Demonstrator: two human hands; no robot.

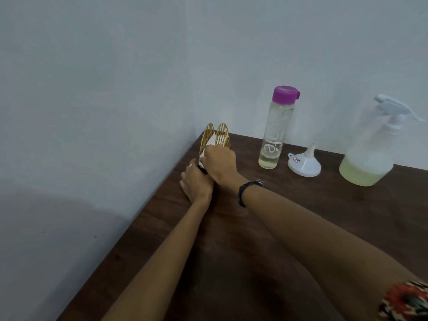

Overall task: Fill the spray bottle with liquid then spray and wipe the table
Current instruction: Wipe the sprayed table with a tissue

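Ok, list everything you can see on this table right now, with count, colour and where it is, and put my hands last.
table: one, dark brown wood, set into a wall corner
napkin holder: one, gold wire, far left corner
napkins: count unclear, white, in the holder
water bottle: one, clear with purple lid, upright, little liquid left
funnel: one, white, spout up, right of the bottle
spray bottle: one, translucent white, far right, pale yellow liquid at the bottom
bracelet: one, dark, right wrist
left hand: at the holder's base
right hand: on the napkins
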